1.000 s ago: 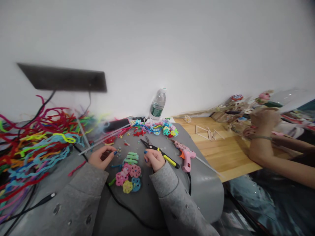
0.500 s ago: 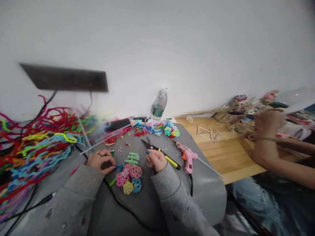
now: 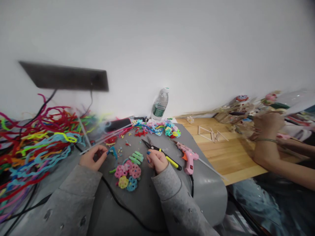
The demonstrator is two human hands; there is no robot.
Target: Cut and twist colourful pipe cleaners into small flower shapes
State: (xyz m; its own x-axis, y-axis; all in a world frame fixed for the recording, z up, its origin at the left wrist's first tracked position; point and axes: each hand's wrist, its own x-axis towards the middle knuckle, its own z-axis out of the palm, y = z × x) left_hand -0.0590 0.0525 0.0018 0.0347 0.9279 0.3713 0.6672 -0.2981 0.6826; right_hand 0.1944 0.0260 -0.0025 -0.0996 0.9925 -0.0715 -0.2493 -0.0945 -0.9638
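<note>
A short bent blue pipe cleaner is pinched between the thumb and finger of my left hand. My right hand is closed beside the pliers, and whatever its fingers may hold is hidden. Between both hands lies a pipe-cleaner flower cluster in pink, yellow and blue, with a coiled mint-green piece at its upper end. The pliers have black and yellow handles and rest with their jaws pointing up-left.
A pink hot glue gun lies right of the pliers, its cable hanging downward. Tangled pipe cleaners fill the left side. A water bottle stands by the wall. At right, another person's hand is over the wooden table.
My left hand has moved left and slightly up, bringing the blue pipe cleaner away from the flower cluster. The cluster has turned slightly. My right hand stays nearly in place.
</note>
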